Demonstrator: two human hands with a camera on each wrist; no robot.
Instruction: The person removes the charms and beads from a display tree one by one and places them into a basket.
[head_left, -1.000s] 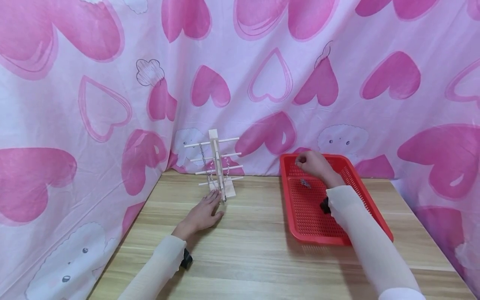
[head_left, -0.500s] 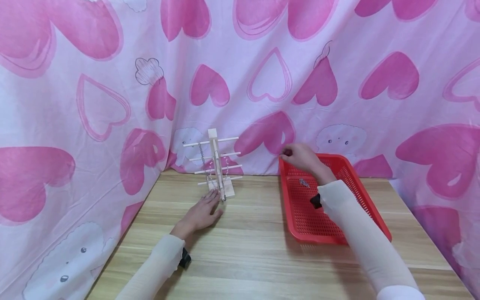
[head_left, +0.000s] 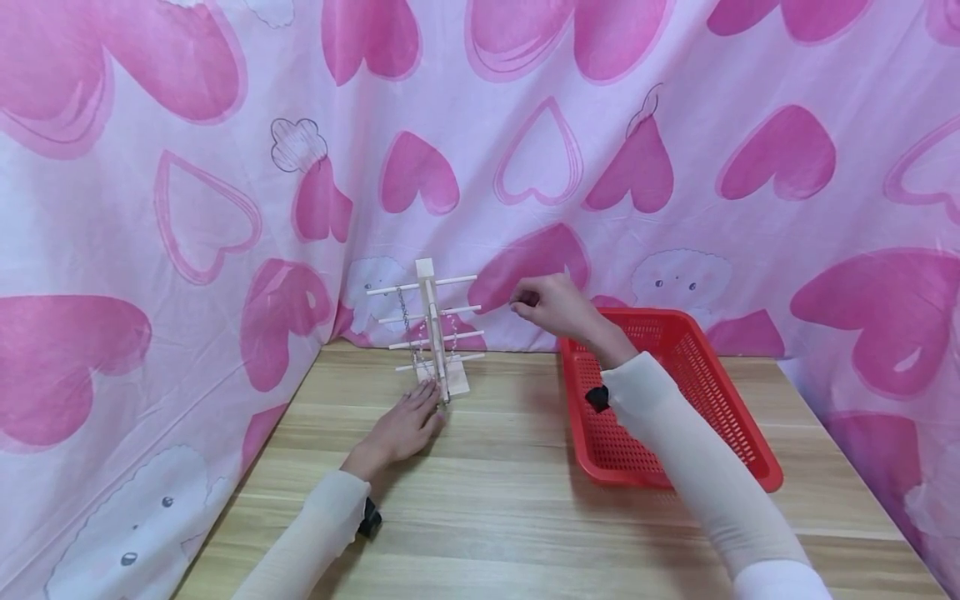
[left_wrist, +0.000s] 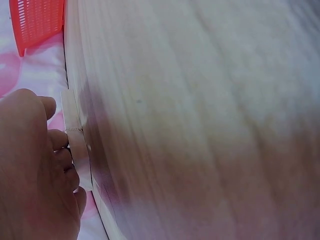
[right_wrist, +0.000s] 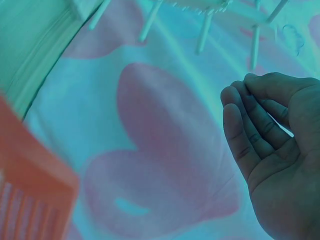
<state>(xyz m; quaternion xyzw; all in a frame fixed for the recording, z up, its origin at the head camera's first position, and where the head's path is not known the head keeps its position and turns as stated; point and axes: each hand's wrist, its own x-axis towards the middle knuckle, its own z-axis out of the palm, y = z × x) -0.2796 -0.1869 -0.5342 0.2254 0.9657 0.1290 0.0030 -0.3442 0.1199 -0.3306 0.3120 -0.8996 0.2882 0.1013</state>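
A pale wooden jewelry rack (head_left: 435,325) with several crossbars stands at the back of the table. Thin chains (head_left: 406,317) hang from its bars. My left hand (head_left: 401,427) rests at the rack's foot, fingers extended. In the left wrist view, its fingertips (left_wrist: 59,139) are against the wooden base (left_wrist: 75,130), which has a small chain across it. My right hand (head_left: 551,304) is in the air between the rack and the red basket (head_left: 570,400). Its thumb and fingers (right_wrist: 250,120) are bent with tips together; whether something small sits between them is hidden.
The perforated red basket is on the right of the wooden table (head_left: 495,500), partly covered by my right forearm. Pink heart-patterned cloth (head_left: 525,150) hangs close behind the rack and along both sides.
My right hand has moved left from above the basket toward the rack. The forearm now hides the small silvery item seen in the basket. My left hand stays at the rack's foot.
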